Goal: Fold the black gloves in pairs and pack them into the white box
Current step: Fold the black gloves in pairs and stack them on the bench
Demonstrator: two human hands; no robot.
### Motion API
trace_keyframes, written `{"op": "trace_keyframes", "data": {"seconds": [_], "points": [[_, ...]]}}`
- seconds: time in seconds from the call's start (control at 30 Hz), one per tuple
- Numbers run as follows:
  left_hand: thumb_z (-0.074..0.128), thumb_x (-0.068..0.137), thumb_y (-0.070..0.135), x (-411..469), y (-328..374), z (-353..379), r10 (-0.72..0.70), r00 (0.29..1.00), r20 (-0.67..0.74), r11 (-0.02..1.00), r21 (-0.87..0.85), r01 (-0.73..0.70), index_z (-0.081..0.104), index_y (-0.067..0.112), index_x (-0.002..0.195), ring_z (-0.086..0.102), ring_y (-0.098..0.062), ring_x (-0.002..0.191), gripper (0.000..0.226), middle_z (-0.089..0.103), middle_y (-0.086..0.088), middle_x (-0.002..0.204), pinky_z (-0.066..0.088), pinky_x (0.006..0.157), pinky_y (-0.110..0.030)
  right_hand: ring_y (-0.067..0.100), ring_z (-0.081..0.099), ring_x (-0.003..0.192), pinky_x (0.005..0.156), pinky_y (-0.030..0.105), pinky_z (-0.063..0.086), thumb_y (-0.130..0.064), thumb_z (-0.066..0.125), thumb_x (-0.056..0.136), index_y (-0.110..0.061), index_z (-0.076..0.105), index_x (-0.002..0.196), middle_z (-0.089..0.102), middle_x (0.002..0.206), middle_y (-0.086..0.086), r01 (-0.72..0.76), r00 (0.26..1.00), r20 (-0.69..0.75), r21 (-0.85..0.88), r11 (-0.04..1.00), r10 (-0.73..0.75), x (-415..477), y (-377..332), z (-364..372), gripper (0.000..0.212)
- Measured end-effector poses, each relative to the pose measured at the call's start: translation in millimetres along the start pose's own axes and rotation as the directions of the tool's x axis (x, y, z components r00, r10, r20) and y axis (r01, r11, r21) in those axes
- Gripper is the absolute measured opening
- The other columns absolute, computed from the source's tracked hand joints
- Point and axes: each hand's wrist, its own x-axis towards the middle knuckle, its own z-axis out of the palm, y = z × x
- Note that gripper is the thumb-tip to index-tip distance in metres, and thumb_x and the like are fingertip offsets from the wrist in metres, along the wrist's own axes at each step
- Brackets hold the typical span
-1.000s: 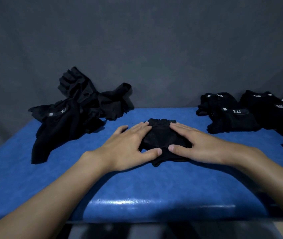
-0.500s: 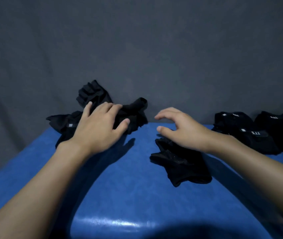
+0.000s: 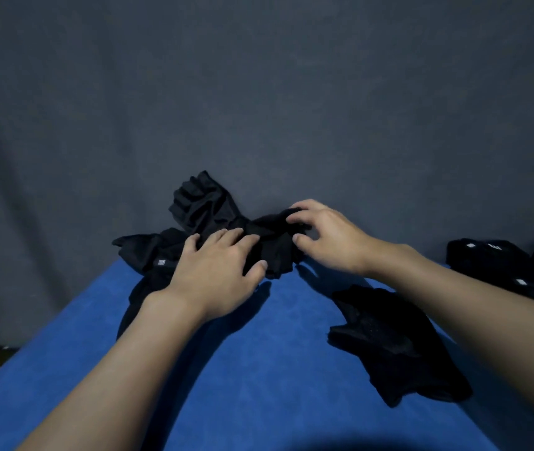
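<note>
Reaching for fresh stock: within the last second both grips had left the folded pair (image 3: 395, 343), which they had been pressing flat, and gone to the loose gloves (image 3: 200, 203) heaped at the far left corner of the desk (image 3: 259, 369). Left grip (image 3: 217, 275) lay spread on the heap, fingers fairly straight, thumb out, holding nothing. Right grip (image 3: 327, 239) had its fingers curled over one glove's end with the thumb beneath, pinching it. Folded pair lay released toward the right edge, apart from both hands. Reading: that pair's fold was done but it was not yet packed; picking out the next two gloves was under way.

Obscured: white box was not in view, so packing progress was unknown. Finished pairs (image 3: 493, 262) at the far right edge were cut off by the frame; count uncertain. Black on black in dim light: could not separate single gloves in the heap, nor confirm how firmly the right thumb met the cloth.
</note>
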Motion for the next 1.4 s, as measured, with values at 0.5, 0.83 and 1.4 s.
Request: {"op": "trace_keyframes", "data": {"seconds": [0.5, 0.83, 1.4], "points": [[0.054, 0.088, 0.064, -13.2, 24.2, -19.1, -0.059, 0.965, -0.256, 0.866, -0.494, -0.078, 0.040, 0.034, 0.144, 0.046, -0.007, 0.132, 0.065, 0.053, 0.018, 0.138, 0.031, 0.116, -0.045, 0.013, 0.050, 0.117, 0.101, 0.022, 0.037, -0.005, 0.058, 0.090, -0.016, 0.071, 0.110, 0.060, 0.111, -0.015, 0.103, 0.898, -0.439, 0.255, 0.961, 0.020, -28.0, -0.8, -56.8, 0.027], [0.073, 0.086, 0.005, -25.6, 63.6, -27.3, -0.183, 0.959, -0.218, 0.259, -0.951, -0.166, 0.063, 0.019, 0.122, 0.070, -0.004, 0.092, 0.039, 0.074, 0.013, 0.096, 0.054, 0.075, -0.016, 0.006, 0.061, 0.084, 0.080, 0.024, 0.049, -0.002, 0.067, 0.087, -0.019, 0.065, 0.097, 0.064, 0.095, -0.008, 0.124, 0.905, -0.392, 0.614, 0.779, 0.165, -97.1, 2.6, -57.7, 0.020], [0.077, 0.083, 0.013, -37.7, 99.9, -31.3, -0.026, 0.994, -0.103, 0.186, -0.978, -0.097, 0.056, 0.023, 0.128, 0.073, -0.015, 0.095, 0.051, 0.076, 0.003, 0.100, 0.060, 0.083, -0.032, 0.017, 0.060, 0.075, 0.069, 0.027, 0.050, 0.007, 0.060, 0.089, -0.015, 0.057, 0.104, 0.061, 0.089, 0.003, 0.111, 0.965, -0.230, 0.799, 0.591, 0.129, -143.4, 4.0, -64.0, 0.027]]}}
